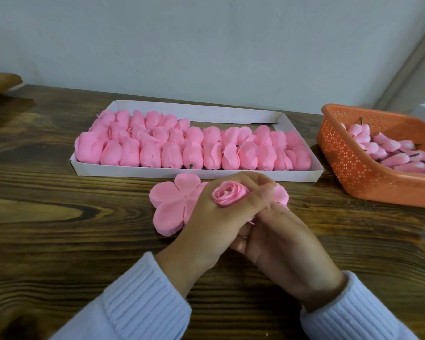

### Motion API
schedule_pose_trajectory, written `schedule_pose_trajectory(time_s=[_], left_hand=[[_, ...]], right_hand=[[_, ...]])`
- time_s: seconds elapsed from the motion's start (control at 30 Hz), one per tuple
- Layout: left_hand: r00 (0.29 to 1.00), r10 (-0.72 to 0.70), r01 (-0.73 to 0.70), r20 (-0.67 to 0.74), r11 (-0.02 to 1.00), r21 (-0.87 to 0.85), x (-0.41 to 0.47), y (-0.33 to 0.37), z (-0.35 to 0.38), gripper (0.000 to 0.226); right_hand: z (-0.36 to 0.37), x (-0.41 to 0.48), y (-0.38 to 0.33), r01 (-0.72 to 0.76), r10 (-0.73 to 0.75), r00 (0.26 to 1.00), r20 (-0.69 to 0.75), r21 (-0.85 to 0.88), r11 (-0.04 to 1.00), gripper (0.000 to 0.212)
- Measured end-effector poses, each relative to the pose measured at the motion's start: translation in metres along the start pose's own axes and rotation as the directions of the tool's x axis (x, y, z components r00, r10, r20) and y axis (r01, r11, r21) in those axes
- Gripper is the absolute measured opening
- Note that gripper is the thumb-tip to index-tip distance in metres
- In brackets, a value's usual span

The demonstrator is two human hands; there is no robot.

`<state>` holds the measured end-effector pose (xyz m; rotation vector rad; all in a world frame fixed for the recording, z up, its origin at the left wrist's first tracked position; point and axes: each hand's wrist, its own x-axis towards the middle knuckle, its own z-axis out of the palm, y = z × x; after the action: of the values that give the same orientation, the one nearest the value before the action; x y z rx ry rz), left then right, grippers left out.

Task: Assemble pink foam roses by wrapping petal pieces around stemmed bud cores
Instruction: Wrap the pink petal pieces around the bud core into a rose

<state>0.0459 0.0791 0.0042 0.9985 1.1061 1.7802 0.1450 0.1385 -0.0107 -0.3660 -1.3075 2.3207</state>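
Observation:
A pink foam rose (227,195) with a pale centre sits in my left hand (214,217), whose fingers and thumb curl around its wrapped petals. My right hand (282,239) lies below and to the right, fingers tucked under the rose's base; the stem is hidden. Beneath both hands a stack of flat five-lobed petal pieces (171,204) lies on the wooden table, and a second pink stack (281,193) peeks out behind my fingers.
A white cardboard tray (206,174) packed with several assembled pink roses stands just beyond my hands. An orange perforated basket (348,163) at the right holds several stemmed bud cores (395,159). A brown object (0,82) sits at the far left edge.

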Motion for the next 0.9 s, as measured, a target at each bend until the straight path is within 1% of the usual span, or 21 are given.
schedule_pose_trajectory(time_s=[0.03, 0.07, 0.13, 0.2, 0.27, 0.33, 0.37, 0.47, 0.53, 0.6, 0.7, 0.77, 0.8, 0.9], left_hand=[[1.0, 0.016, -0.016, -0.021, 1.0, 0.002, 0.0014, 0.0, -0.0007, 0.016], [0.999, 0.034, -0.034, -0.028, 0.999, 0.007, 0.0021, -0.0001, -0.0008, 0.017], [0.999, 0.036, -0.036, -0.004, 0.999, -0.006, 0.0012, -0.0005, -0.0003, 0.014], [0.999, 0.007, -0.006, 0.036, 0.999, -0.037, 0.0001, -0.0013, 0.0004, 0.014], [0.998, -0.032, 0.033, 0.048, 0.999, -0.013, 0.0001, -0.0001, 0.002, 0.018], [0.998, -0.057, 0.057, 0.001, 0.998, 0.005, 0.0019, 0.0011, 0.0022, 0.014], [0.997, -0.062, 0.062, -0.033, 0.998, -0.008, 0.0031, 0.0016, 0.0013, 0.014], [0.994, -0.065, 0.067, -0.082, 0.998, 0.015, 0.0045, 0.0012, -0.0013, 0.026], [0.996, -0.055, 0.058, -0.069, 0.997, 0.046, 0.0044, 0.0009, -0.0012, 0.035], [0.998, -0.058, 0.059, -0.037, 0.998, 0.032, 0.0039, 0.0004, -0.0006, 0.039], [0.996, -0.088, 0.087, 0.011, 0.995, 0.043, 0.0024, 0.0021, 0.0003, 0.029], [0.996, -0.092, 0.092, -0.013, 0.995, 0.034, 0.0032, 0.0016, 0.0003, 0.015], [0.995, -0.087, 0.088, -0.043, 0.996, 0.027, 0.004, 0.0009, 0.0003, 0.012], [0.993, -0.067, 0.07, -0.099, 0.997, 0.028, 0.0056, -0.0011, 0.0013, 0.02]], right_hand=[[-0.0004, -0.0007, -0.0005, 0.004, -0.005, 1.0, 0.027, 0.027, 1.0, 0.038], [-0.0009, -0.0003, -0.0007, 0.008, -0.01, 0.999, 0.053, 0.039, 0.999, 0.039], [-0.0016, -0.0001, -0.0013, 0.016, -0.019, 0.997, 0.075, 0.04, 0.999, 0.032], [-0.0028, 0.0008, -0.0008, -0.021, 0.022, 0.999, 0.031, -0.012, 1.0, 0.031], [-0.0034, 0.0017, 0.0007, -0.044, 0.043, 0.999, -0.023, -0.063, 0.997, 0.032], [-0.002, 0.0017, 0.0005, -0.034, 0.034, 0.999, -0.008, -0.014, 0.999, 0.028], [-0.0016, 0.0014, -0.0002, -0.029, 0.029, 1.0, 0.013, 0.017, 0.999, 0.029], [-0.0029, 0.0012, 0.0003, -0.008, 0.007, 0.998, 0.057, 0.027, 1.0, 0.035], [-0.0033, 0.0011, 0.0007, 0.004, -0.006, 0.998, 0.06, 0.025, 1.0, 0.031], [-0.0034, 0.0013, 0.001, 0.003, -0.003, 0.999, 0.04, 0.009, 1.0, 0.026], [-0.004, 0.0018, 0.0026, -0.01, 0.01, 1.0, -0.014, -0.026, 1.0, 0.032], [-0.0049, 0.002, 0.0026, 0.0, 0.0, 1.0, -0.01, -0.019, 1.0, 0.031], [-0.0049, 0.0019, 0.002, 0.006, -0.006, 1.0, 0.007, -0.006, 1.0, 0.029], [-0.0045, 0.0013, -0.0004, 0.016, -0.016, 0.999, 0.048, 0.008, 1.0, 0.04]])
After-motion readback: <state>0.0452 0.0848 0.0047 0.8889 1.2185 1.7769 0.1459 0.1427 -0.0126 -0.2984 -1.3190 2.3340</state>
